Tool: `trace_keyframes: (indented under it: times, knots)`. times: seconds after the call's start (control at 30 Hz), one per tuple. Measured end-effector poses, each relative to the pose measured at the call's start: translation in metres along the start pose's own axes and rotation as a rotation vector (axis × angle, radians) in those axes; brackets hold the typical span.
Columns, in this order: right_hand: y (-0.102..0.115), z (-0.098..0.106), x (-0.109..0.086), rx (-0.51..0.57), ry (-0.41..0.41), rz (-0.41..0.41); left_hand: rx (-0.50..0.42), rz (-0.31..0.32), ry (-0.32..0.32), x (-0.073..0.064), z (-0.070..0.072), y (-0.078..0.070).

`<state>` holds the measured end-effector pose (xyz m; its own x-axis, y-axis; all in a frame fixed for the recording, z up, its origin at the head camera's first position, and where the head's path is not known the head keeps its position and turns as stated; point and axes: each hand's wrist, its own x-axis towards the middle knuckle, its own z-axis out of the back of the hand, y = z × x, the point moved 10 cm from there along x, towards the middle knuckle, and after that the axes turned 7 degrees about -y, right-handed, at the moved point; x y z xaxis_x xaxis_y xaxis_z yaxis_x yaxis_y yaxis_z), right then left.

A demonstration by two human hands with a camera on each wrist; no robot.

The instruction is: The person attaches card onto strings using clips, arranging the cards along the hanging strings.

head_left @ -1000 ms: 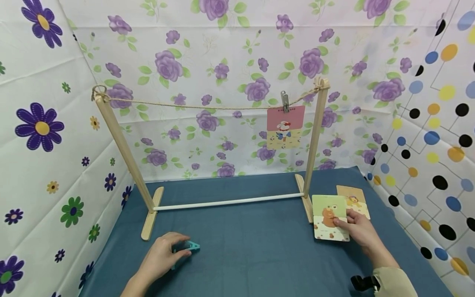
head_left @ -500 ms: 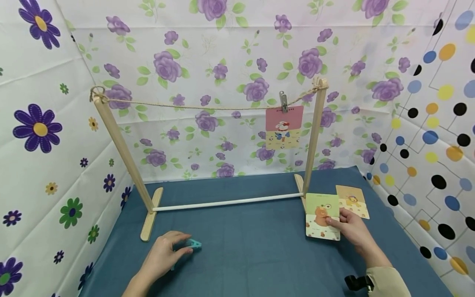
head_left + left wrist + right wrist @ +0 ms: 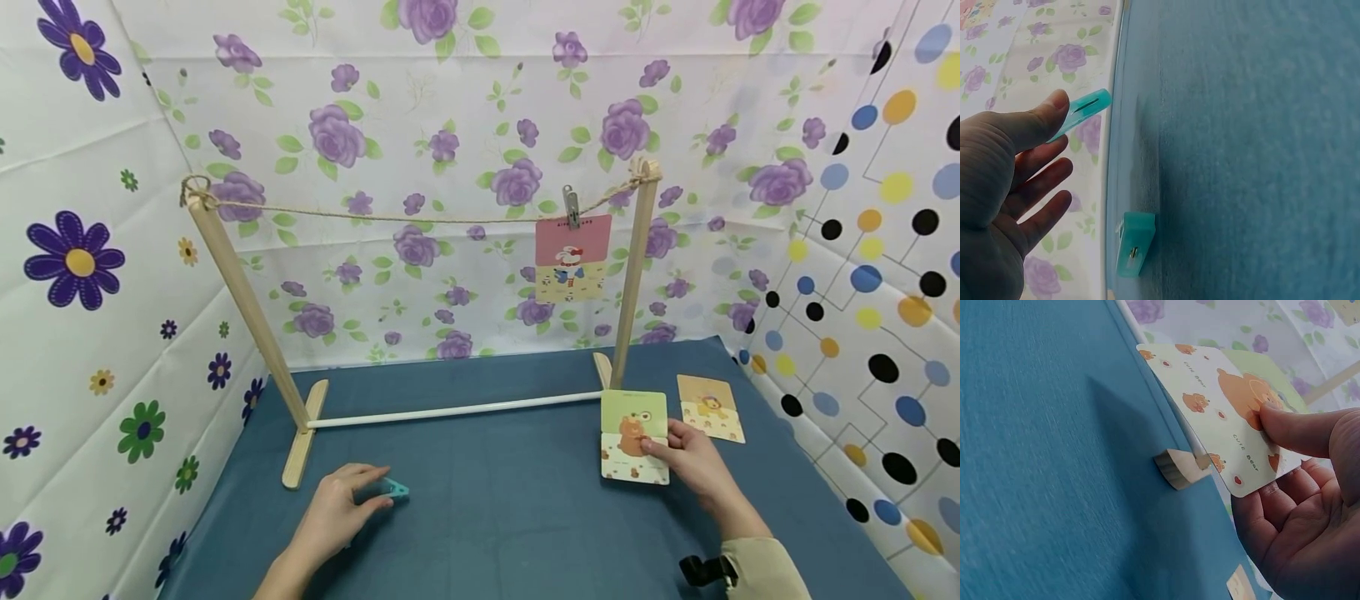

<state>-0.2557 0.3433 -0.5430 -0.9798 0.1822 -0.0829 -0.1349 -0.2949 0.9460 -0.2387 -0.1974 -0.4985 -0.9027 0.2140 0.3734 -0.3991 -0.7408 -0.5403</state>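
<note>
My left hand (image 3: 337, 515) pinches a teal clothespin (image 3: 397, 490) between thumb and index finger, above the table's left half. The left wrist view shows the other fingers loosely bent, and a second teal clothespin (image 3: 1136, 244) lying on the cloth. My right hand (image 3: 701, 467) grips a green-and-white bear card (image 3: 622, 412) by its right edge, thumb on the front. That card is raised in front of the frame's right foot, partly hiding it. A pink-and-yellow rabbit card (image 3: 572, 246) hangs from a twine line (image 3: 390, 219) by a metal clip (image 3: 571, 207).
Two wooden posts (image 3: 247, 308) carry the twine, and a white rod (image 3: 457, 410) joins their feet low down. An orange-and-white card (image 3: 711, 407) lies on the blue cloth (image 3: 487, 525) at the right. Patterned cloth walls (image 3: 450, 100) enclose the back and sides.
My right hand has carried the bear card leftward, away from the orange card and across the right foot. The left hand, with its clothespin, has hardly moved.
</note>
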Motion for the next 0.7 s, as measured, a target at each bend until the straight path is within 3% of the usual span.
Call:
trace_keyframes:
  times: [0.4, 0.7]
  knots:
    - [0.000, -0.014, 0.005, 0.057, 0.019, 0.000, -0.017, 0.017, -0.003, 0.002, -0.005, -0.002]
    - [0.009, -0.026, 0.009, 0.039, 0.018, 0.017, -0.036, -0.035, -0.055, 0.007, -0.003, -0.008]
